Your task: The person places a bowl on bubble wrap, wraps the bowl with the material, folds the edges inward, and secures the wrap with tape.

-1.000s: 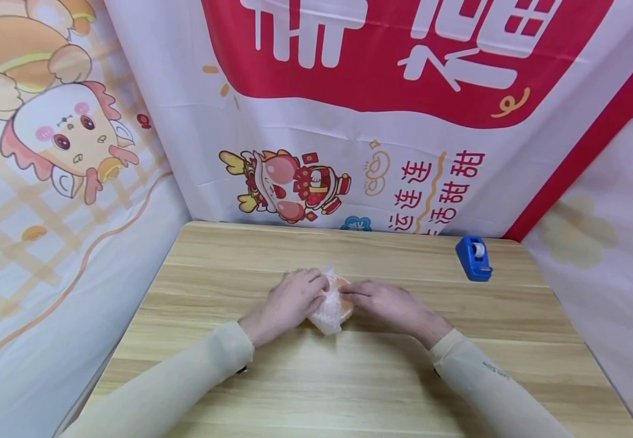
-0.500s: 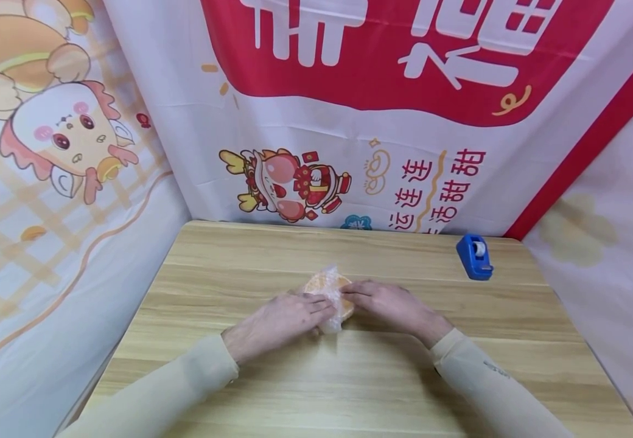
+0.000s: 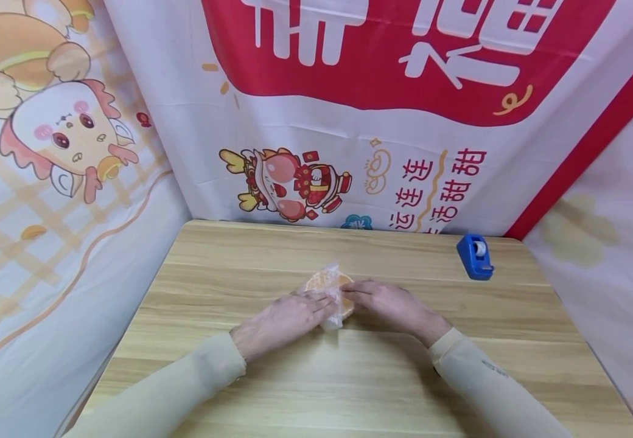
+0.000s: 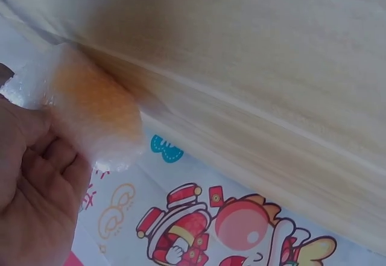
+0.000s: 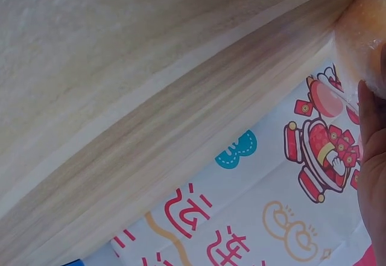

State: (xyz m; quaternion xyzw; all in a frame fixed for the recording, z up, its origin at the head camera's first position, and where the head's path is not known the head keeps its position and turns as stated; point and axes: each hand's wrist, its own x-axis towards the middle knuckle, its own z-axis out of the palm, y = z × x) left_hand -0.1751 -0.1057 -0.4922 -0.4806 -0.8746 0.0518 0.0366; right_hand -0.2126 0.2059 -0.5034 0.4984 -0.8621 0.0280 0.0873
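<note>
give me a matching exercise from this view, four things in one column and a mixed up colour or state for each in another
Things
1. tape dispenser
2. wrap
3. disc
4. sleeves

Descriptions
a. orange and round
b. cream, over both forearms
c. blue, on the far right of the table
d. see-through, touched by the left hand

Right pairs
1-c
2-d
3-a
4-b

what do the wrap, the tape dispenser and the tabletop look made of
The wrap: likely plastic bubble wrap, see-through with a pebbled, shiny surface. The tape dispenser: probably molded plastic, smooth and evenly blue. The tabletop: wood or wood-look laminate, with pale streaky grain; I can't tell which.
</note>
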